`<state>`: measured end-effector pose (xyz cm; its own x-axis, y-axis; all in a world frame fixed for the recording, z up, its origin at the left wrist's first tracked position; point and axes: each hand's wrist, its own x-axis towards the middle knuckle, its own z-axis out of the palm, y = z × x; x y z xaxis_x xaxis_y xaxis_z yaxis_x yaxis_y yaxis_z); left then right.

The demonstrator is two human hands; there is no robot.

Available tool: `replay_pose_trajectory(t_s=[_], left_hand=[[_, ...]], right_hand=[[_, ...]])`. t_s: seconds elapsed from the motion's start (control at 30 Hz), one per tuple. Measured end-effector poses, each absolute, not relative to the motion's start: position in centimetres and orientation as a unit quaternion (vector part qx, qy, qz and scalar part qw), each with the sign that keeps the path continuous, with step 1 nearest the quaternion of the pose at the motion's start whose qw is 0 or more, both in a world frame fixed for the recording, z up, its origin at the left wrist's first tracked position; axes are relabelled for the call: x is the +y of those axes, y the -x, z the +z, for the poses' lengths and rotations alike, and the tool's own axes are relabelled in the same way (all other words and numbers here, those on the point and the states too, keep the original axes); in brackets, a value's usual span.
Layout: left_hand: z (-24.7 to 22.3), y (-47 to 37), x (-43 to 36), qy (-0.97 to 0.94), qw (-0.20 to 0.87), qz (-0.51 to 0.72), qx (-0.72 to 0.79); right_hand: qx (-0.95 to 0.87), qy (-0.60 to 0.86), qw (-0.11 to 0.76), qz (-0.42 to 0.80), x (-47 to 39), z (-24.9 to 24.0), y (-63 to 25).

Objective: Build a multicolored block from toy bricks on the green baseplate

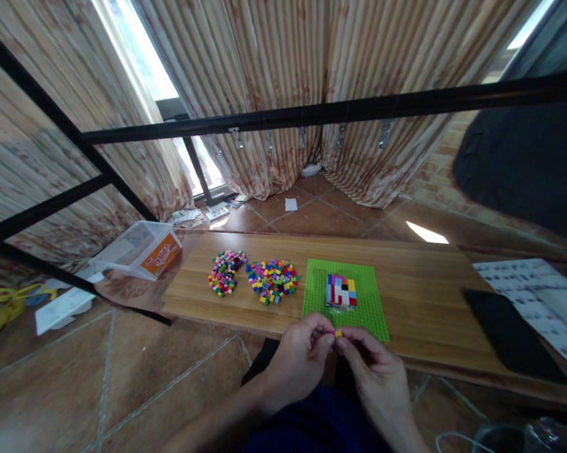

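Note:
Both of my hands meet just in front of the green baseplate [368, 292], near the table's front edge. My left hand [304, 349] pinches a small pink brick [331, 332]. Fingers of my right hand [372, 362] close on a small yellow brick [338, 334], which touches or nearly touches the pink one. A multicoloured brick build [342, 292] stands on the baseplate, with white, red, blue, yellow and black parts. Left of the plate lie two piles of loose bricks, a nearer pile [274, 280] and a farther-left pile [225, 272].
A clear plastic box [139, 248] with an orange label is beyond the left end of the wooden table [420, 283]. At the right lie a black mat [512, 333] and printed sheets [531, 283]. A black metal bar [274, 121] crosses above the table.

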<state>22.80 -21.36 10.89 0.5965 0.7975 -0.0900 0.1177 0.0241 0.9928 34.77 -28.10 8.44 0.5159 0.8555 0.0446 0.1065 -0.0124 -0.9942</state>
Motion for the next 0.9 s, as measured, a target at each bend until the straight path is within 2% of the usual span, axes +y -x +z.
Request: replay_pose_trajectory(t_s=[0.3, 0.53, 0.73, 0.9], left_hand=[[7.1, -21.4, -18.4, -0.590, 0.586, 0.331, 0.446], [4.4, -19.4, -12.2, -0.707, 0.365, 0.337, 0.504], [3.0, -19.1, -9.9, -0.762, 0.227, 0.329, 0.510], [1.8, -19.0, -9.6, -0.781, 0.177, 0.342, 0.491]], right_hand=[[-0.166, 0.645, 0.682, 0.303, -26.7, 5.8, -40.0], [-0.174, 0.609, 0.687, 0.356, -23.2, 5.6, -42.1], [-0.222, 0.670, 0.637, 0.311, -20.8, 4.2, -43.0], [-0.338, 0.734, 0.538, 0.241, -19.6, 4.5, -43.4]])
